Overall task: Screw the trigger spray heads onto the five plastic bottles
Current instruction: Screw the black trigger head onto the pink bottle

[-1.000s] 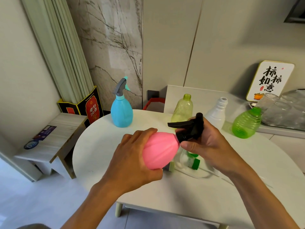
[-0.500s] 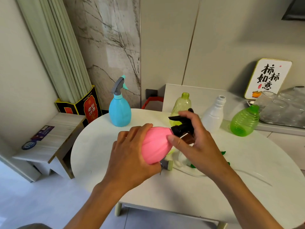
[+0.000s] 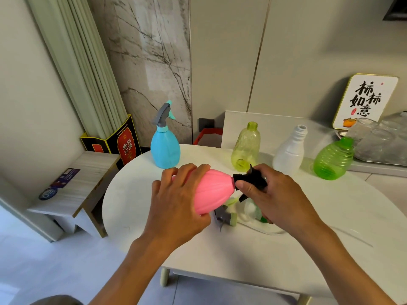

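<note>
Lying sideways, pink bottle (image 3: 212, 190) fills left grip (image 3: 176, 208).

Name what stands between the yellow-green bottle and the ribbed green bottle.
In the head view, the white bottle, uncapped, stands between the yellow-green bottle and the ribbed green bottle.

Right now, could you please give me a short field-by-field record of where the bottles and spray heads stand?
left hand: grips pink bottle, held on its side above the table
right hand: grips black spray head at the pink bottle's neck
blue bottle: upright, head fitted
yellow-green bottle: upright, no head
white bottle: upright, no head
green bottle: upright, no head
loose spray heads: on table beneath hands
</note>
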`<state>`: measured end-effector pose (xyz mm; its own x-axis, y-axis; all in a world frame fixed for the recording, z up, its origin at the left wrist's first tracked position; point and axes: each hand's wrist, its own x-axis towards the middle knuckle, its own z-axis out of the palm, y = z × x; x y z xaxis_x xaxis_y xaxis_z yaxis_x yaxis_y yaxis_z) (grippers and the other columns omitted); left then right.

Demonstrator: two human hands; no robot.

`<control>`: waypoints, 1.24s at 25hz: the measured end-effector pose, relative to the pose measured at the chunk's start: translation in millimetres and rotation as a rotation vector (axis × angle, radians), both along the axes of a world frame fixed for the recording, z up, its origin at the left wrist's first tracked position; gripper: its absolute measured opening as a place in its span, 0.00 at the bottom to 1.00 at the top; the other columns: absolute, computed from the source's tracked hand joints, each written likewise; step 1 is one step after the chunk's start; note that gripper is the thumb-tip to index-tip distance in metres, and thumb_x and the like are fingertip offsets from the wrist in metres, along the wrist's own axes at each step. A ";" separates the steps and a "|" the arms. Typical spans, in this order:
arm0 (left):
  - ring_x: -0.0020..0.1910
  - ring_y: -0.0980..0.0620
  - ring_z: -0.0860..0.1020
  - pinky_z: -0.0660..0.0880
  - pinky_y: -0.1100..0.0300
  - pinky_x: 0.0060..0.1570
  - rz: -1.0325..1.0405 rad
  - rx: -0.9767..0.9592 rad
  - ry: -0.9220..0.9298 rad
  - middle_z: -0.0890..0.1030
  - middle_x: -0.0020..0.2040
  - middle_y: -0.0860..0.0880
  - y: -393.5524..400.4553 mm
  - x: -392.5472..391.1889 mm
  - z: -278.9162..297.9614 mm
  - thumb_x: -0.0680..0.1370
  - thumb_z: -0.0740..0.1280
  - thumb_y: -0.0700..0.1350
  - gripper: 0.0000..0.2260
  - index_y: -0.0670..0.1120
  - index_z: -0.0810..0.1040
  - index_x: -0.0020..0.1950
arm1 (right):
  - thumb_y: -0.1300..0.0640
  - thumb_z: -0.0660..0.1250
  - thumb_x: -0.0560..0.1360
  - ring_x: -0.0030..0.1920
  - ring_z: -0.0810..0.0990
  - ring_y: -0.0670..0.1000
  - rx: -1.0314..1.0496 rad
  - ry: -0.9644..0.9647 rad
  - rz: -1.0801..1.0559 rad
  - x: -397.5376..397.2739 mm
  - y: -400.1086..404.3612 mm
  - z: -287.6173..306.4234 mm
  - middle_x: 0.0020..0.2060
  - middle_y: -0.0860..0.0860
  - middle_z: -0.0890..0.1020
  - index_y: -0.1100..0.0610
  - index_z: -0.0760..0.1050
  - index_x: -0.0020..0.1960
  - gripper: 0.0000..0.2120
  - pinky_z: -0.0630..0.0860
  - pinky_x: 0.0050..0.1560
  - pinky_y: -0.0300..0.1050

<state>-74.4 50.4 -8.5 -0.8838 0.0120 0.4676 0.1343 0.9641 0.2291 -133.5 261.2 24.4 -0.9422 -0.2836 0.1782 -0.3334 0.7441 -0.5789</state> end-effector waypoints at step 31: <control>0.63 0.42 0.72 0.75 0.43 0.54 -0.167 -0.081 0.073 0.75 0.67 0.45 -8.8 -3.9 -5.7 0.61 0.80 0.55 0.43 0.51 0.65 0.71 | 0.54 0.76 0.69 0.32 0.78 0.46 -0.495 -0.388 0.266 -6.0 9.1 -3.0 0.33 0.47 0.80 0.46 0.79 0.46 0.09 0.74 0.34 0.39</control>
<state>-78.3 41.6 -14.3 -0.8302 0.1960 0.5219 0.3072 0.9420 0.1351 -139.5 270.3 21.3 -0.8736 -0.4866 0.0102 -0.1684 0.2826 -0.9443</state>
